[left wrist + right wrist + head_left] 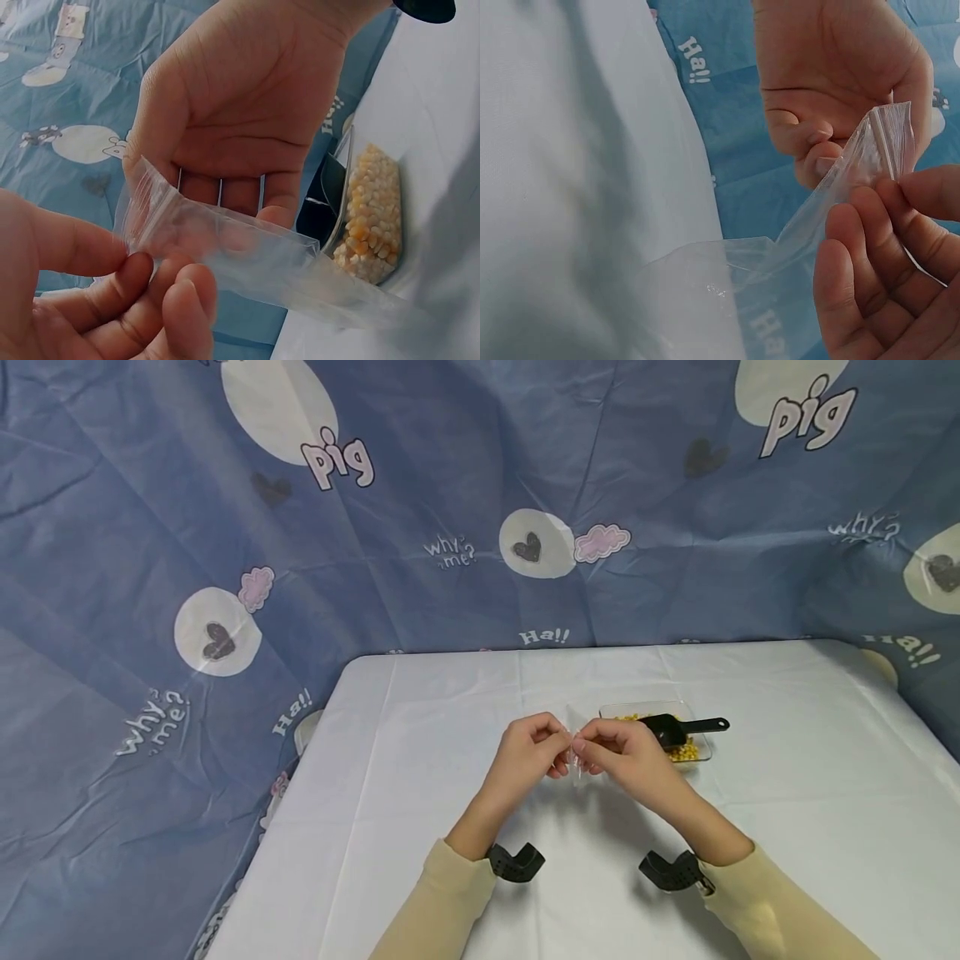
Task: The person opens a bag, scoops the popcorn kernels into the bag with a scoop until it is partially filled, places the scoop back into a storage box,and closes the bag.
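Two hands, one clear zip bag [274, 259]: my left hand [527, 753] and right hand [628, 757] pinch its zip end. Bag looks empty; mouth parted, cannot tell. Work judged early: corn kernels [371, 210] and black scoop [663, 729] lie in the box [703, 748], right of my grip.

i face a wrinkled blue cloth [450, 460] printed with hearts [527, 547] and pale words [544, 636], rising behind my white-covered table [420, 735].
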